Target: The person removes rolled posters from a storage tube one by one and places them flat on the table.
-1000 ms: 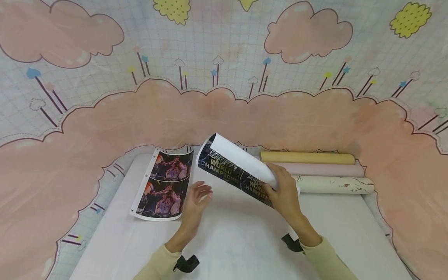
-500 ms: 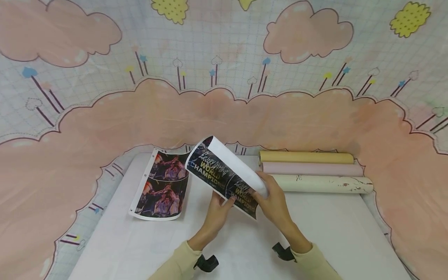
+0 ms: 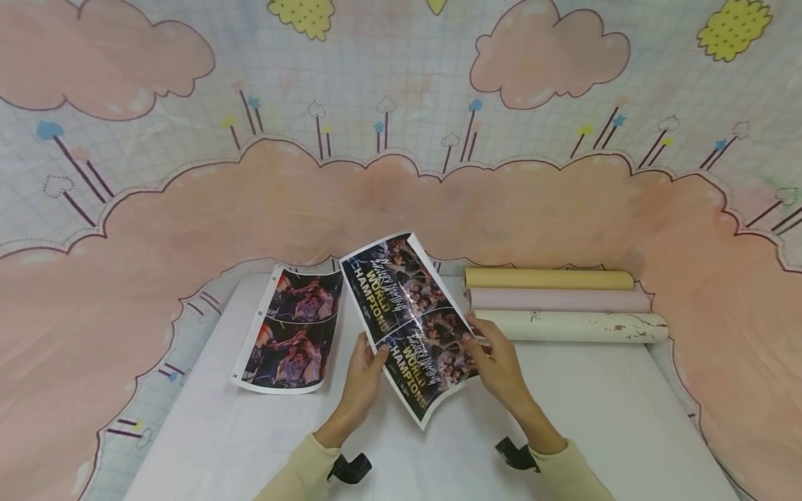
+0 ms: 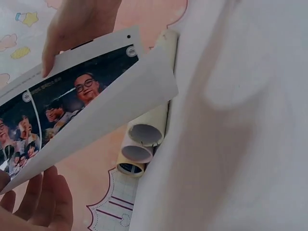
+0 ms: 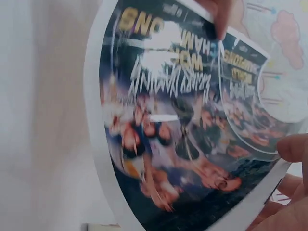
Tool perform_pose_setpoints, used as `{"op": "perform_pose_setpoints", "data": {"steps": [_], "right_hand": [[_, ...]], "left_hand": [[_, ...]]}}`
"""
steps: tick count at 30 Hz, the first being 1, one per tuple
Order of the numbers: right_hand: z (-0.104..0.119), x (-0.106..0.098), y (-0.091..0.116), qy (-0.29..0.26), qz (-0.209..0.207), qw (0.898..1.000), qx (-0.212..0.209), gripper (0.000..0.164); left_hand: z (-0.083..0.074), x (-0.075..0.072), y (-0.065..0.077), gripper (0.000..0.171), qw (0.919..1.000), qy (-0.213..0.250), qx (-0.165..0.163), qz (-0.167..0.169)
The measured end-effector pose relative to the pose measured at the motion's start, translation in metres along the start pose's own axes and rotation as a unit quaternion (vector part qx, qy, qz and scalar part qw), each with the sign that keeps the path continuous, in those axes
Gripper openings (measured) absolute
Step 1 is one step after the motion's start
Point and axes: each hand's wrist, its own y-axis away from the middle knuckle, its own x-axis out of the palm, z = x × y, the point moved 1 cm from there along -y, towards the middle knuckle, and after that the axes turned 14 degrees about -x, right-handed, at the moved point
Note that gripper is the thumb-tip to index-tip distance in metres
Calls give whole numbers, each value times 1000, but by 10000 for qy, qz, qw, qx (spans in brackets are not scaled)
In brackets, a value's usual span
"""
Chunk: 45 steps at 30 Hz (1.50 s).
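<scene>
A glossy poster sheet [image 3: 416, 306], printed twice with "WORLD CHAMPIONS" and a crowd photo, is held up over the table. My left hand [image 3: 358, 383] pinches its left edge, thumb on the printed face. At the opposite edge my right hand [image 3: 499, 365] grips it, thumb on the front and fingers behind. The sheet bows, and its lower corner points toward me. In the left wrist view the white back of the poster [image 4: 110, 113] curls over the print. A second poster sheet [image 3: 294, 341], with two stage photos, lies slightly curved on the table, left of my left hand.
Three rolls lie side by side at the back right: a yellow roll [image 3: 551, 280], a pale pink roll [image 3: 576, 300] and a cream patterned roll [image 3: 576, 327]. The white table [image 3: 564, 417] ends against a cloud-printed cloth backdrop [image 3: 301, 202].
The poster was curled in my right hand. My left hand came over and took its near edge, and the sheet has spread out from a tube to nearly flat.
</scene>
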Motion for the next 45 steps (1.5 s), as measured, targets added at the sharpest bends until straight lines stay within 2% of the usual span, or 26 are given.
{"op": "perform_pose_setpoints", "data": {"steps": [6, 9, 16, 21, 24, 29, 35, 40, 43, 45], "right_hand": [[-4, -3, 2, 244, -112, 9996, 60, 47], [-7, -4, 3, 398, -85, 9991, -95, 49], [-11, -6, 4, 1005, 28, 9934, -557, 40], [-14, -7, 6, 1211, 157, 9911, -524, 54], [-15, -7, 8, 1286, 338, 9898, -507, 57], [-19, -8, 11, 912, 626, 9934, -316, 56], [-21, -10, 13, 330, 680, 9971, 60, 50], [-23, -11, 14, -61, 794, 9966, 231, 44], [-25, -12, 15, -552, 900, 9930, 536, 51], [-26, -12, 16, -964, 999, 9871, 803, 57]], "left_hand": [[-1, -10, 0, 39, 9997, -185, -116, -64], [-1, -14, 1, 39, 9992, -334, -203, -130], [-4, -23, 3, 41, 9982, -474, -280, -239], [-5, -26, 4, 41, 9987, -384, -226, -228], [-5, -26, 5, 41, 9989, -357, -180, -261], [-5, -27, 6, 42, 9987, -457, -45, -215], [-6, -33, 6, 40, 9990, -421, -16, -159], [-7, -37, 5, 40, 9992, -349, -195, -90], [-7, -39, 5, 44, 9989, -280, -375, 13], [-8, -40, 5, 45, 9987, -207, -450, 83]]}}
